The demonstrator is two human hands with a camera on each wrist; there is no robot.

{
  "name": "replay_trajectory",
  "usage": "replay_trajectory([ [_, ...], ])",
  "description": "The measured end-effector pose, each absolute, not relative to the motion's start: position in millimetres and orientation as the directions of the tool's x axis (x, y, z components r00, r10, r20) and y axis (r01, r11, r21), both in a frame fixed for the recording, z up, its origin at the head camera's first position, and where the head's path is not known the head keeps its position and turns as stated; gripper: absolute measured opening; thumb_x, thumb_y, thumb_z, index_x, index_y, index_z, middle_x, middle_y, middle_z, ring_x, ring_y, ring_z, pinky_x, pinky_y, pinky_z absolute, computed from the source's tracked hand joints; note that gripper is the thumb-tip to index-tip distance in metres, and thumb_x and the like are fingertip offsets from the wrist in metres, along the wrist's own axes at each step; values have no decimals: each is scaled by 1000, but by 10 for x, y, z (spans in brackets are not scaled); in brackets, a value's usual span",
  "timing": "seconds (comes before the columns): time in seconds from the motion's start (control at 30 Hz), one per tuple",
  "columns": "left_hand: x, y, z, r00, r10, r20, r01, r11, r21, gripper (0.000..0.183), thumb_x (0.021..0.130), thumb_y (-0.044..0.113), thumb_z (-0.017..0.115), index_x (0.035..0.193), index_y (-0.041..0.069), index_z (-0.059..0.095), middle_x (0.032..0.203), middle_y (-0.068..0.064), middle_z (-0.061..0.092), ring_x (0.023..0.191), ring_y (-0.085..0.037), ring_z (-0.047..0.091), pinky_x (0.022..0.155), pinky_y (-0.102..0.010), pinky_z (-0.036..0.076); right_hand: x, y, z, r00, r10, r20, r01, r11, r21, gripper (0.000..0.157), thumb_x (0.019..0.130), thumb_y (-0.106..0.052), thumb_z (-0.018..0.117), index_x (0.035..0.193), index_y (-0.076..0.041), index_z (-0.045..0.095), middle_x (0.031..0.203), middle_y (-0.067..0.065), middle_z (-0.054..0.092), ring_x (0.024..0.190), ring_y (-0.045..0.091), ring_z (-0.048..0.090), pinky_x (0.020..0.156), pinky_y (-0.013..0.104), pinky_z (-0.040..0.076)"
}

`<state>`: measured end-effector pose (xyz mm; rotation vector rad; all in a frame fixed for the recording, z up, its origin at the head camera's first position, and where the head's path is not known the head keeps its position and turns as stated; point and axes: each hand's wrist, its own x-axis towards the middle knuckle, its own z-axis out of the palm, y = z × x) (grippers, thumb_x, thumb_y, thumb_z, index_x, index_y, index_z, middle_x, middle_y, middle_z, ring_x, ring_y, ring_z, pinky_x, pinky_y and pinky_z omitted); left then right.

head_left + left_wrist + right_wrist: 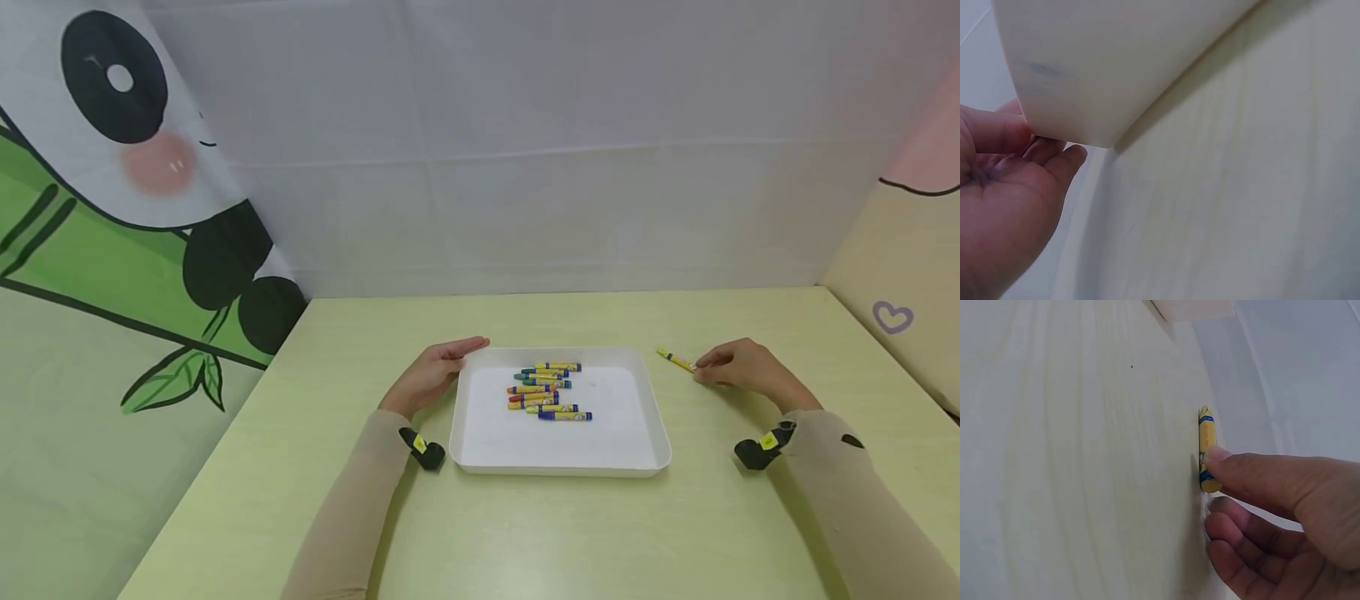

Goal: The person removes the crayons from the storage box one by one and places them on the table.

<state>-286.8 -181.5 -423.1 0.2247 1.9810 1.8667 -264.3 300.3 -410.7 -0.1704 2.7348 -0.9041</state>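
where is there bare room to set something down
Bare table lies in front of the tray, between the sleeves, and beyond it, before the backdrop. Inside, floor right of the crayons is free. Crowded: mid-tray, and around the right hand and its yellow crayon.

The left forearm slants up from nearer than the tray [615,442], on its left; the left hand [423,379] touches the tray's far left corner, index finger stretched along it and thumb at the side. The right forearm angles in from beyond the tray's right side; the right hand [750,371], right of the tray, pinches a crayon [673,359], thumb on top, other fingers bent.
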Motion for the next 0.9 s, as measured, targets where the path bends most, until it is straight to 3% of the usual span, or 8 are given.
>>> replay_trajectory([
  [0.2,-2865,-1818,-4219,-904,383,-190,-167,93,982,49,99,-7,31,145,8,44,152,-5,41,144,-21,31,117,-40,28,-2631,2989,-4044,-962,-213,-171,-68,794,-605,48,87,-37,70,116,1,66,102,12,69,83,13,61,70,26,48],
  [0.47,-2878,-1829,-4231,-906,384,-179,-151,102,983,49,99,-7,32,144,8,44,151,-4,42,143,-21,32,116,-40,29,-2603,2874,-3855,-961,-257,-104,-147,791,-594,45,90,-36,67,117,-1,66,105,13,70,101,31,62,78,43,53],
  [0.9,-2874,-1830,-4229,-903,392,-177,-152,95,984,49,99,-7,31,145,7,44,152,-5,40,144,-23,31,116,-42,29,-2549,2614,-3646,-953,-295,-71,-187,754,-630,40,90,-37,67,117,-8,68,113,10,70,107,28,61,84,39,52],
])
